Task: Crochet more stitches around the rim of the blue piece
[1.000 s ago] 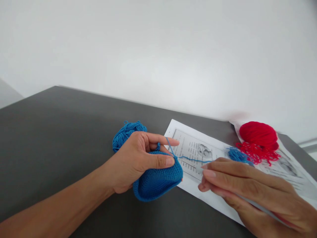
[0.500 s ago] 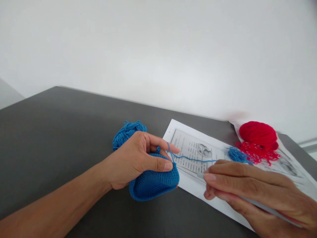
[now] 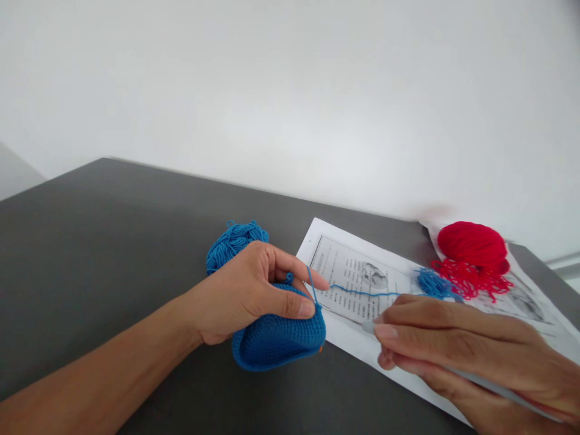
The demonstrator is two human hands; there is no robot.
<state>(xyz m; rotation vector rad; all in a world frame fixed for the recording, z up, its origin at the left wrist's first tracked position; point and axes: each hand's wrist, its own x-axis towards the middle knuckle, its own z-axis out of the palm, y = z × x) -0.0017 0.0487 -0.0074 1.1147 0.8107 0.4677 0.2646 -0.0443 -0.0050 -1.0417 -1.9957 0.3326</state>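
Head view. A blue crocheted piece (image 3: 277,339) is held at lower centre of the frame, resting on the dark desk (image 3: 113,241). It is cup-shaped, its long axis lying roughly left to right, with the open rim turned toward the lower left. The left hand (image 3: 247,293) is closed over its top, the thumb pressed along the upper edge and the forefinger extended rightward with blue yarn (image 3: 362,293) looped over it. The strand is drawn right across a printed sheet (image 3: 357,272). The right hand (image 3: 457,350), lower right, is pinched on a slim pale crochet hook (image 3: 489,389); the hook's long axis runs from lower right to upper left, tip toward the piece. A blue skein (image 3: 231,241) lies behind the left hand. Red yarn (image 3: 473,248) lies at right.
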